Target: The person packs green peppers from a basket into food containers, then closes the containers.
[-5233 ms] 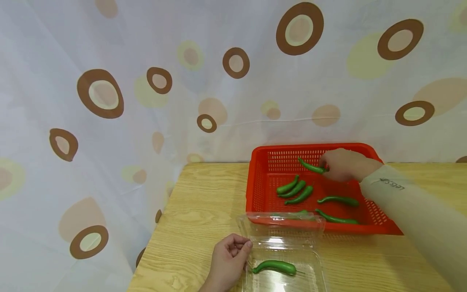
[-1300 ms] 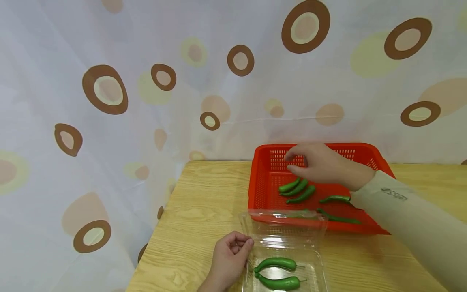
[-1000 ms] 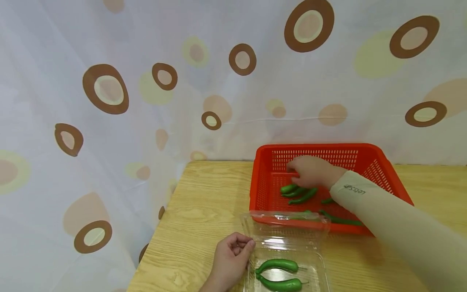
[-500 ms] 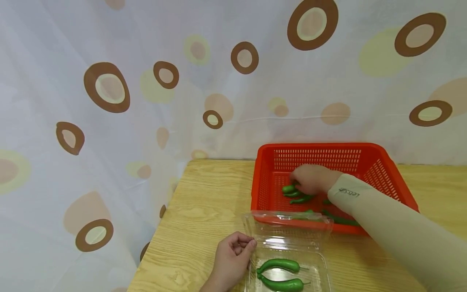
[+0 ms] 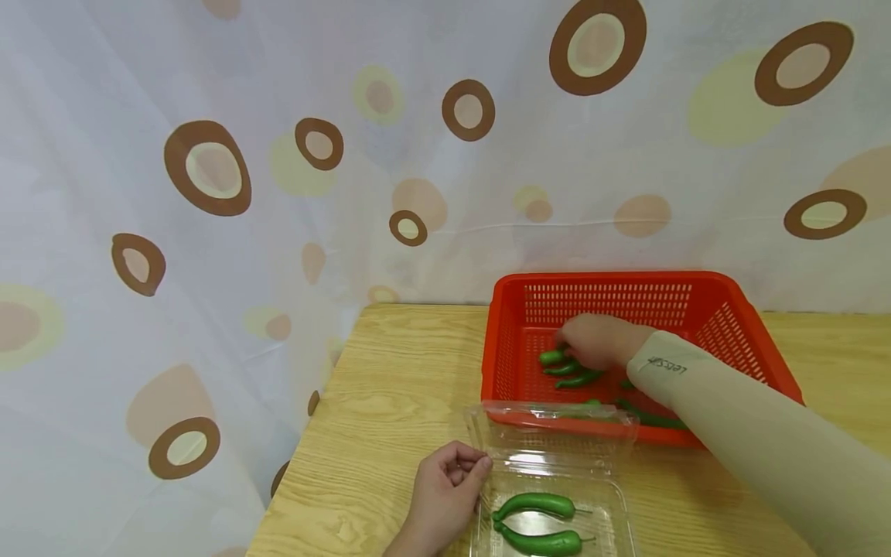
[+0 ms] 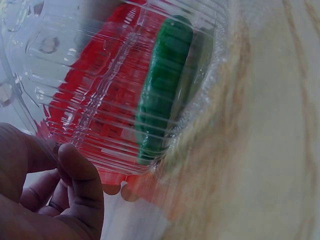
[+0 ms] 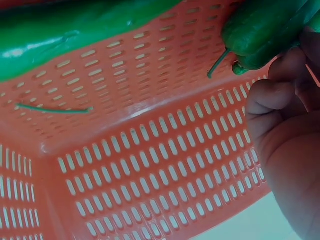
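Observation:
My left hand [image 5: 445, 493] pinches the left edge of an open clear plastic clamshell box [image 5: 607, 495], near its hinge. Inside the box lie two green chili peppers [image 5: 539, 543], their narrow ends together at the left. My right hand [image 5: 600, 340] is down inside a red slotted plastic basket [image 5: 490, 340], fingers curled at a green chili pepper [image 5: 552, 357] in a small cluster. In the right wrist view the fingers [image 7: 272, 95] touch the end of a pepper [image 7: 265, 30]; part of that grip is cut off by the frame edge.
More chili peppers [image 5: 650, 418] lie near the basket's front wall, partly behind the raised clear lid [image 5: 553, 445]. A loose green stem [image 7: 52, 109] lies on the basket floor. Both containers stand on a wooden table [image 5: 390, 387], with a patterned curtain [image 5: 334, 255] behind.
A second pepper has joined the first in the box. My right hand has since returned, lowering onto the cluster in the basket. My left hand keeps its hold on the box.

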Available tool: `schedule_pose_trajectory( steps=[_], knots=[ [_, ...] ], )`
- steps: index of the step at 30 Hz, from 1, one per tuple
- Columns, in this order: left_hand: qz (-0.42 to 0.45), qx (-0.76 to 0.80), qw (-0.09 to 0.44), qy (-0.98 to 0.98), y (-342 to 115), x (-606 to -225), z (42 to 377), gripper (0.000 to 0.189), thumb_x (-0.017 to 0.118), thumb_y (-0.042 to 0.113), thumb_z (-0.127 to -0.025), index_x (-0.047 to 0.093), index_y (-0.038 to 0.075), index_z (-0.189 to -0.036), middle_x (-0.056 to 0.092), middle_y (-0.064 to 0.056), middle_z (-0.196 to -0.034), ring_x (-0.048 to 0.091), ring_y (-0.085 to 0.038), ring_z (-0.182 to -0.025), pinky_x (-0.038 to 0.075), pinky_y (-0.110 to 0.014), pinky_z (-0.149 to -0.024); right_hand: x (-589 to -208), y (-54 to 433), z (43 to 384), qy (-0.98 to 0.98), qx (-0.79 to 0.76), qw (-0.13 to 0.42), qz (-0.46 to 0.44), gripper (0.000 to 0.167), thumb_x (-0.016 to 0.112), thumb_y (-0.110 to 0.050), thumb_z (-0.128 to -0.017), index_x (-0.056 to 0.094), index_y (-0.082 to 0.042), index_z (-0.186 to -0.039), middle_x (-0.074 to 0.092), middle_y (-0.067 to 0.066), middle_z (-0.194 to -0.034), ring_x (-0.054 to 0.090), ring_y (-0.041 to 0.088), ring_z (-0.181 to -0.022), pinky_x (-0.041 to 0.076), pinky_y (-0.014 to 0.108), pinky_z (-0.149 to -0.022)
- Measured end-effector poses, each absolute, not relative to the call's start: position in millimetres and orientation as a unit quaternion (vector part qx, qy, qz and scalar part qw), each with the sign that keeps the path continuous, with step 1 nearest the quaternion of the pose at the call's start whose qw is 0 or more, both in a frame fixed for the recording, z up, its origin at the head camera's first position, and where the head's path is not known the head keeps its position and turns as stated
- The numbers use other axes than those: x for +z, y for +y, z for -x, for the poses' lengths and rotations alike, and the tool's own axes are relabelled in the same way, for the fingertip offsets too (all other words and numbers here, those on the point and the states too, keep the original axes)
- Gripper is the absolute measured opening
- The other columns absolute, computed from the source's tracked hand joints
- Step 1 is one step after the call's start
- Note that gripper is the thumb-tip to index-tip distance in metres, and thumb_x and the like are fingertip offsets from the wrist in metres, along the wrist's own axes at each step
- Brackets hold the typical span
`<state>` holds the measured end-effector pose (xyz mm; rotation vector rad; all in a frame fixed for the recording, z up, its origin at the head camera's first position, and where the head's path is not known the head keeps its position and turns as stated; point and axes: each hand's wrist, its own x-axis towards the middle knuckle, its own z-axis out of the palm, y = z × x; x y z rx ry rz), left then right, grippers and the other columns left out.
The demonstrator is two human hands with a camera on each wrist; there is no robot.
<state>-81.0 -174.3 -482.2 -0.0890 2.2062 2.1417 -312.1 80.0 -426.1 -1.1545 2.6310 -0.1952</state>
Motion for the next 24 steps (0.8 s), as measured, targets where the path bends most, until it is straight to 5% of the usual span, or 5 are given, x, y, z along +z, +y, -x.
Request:
schedule_pose_trajectory(
  steps=[12, 24],
  knots=[
    [0.032, 0.695, 0.039, 0.717, -175, -485, 82, 0.016, 0.072, 0.009, -0.098, 0.068, -0.006, -0.102, 0.069, -0.013, -0.086, 0.052, -0.005, -0.049, 0.046, -0.016, -0.047, -412, 82, 314, 0.908, -0.081, 0.067, 0.406, 0.01, 0.064, -0.005, -0.099, 0.07, -0.01, -0.093, 0.064, -0.001, -0.084, 0.06, 0.016, -0.079, 0.058, 0.044, -0.082],
    [0.039, 0.692, 0.044, 0.72, -175, -487, 85, 0.016, 0.072, 0.009, -0.098, 0.068, -0.005, -0.102, 0.068, -0.009, -0.084, 0.052, -0.006, -0.049, 0.046, -0.016, -0.046, -321, 106, 258, 0.885, -0.144, -0.126, 0.424, 0.018, 0.074, -0.009, -0.096, 0.071, -0.01, -0.113, 0.068, -0.002, -0.104, 0.066, 0.014, -0.085, 0.06, 0.041, -0.08]
  ],
)
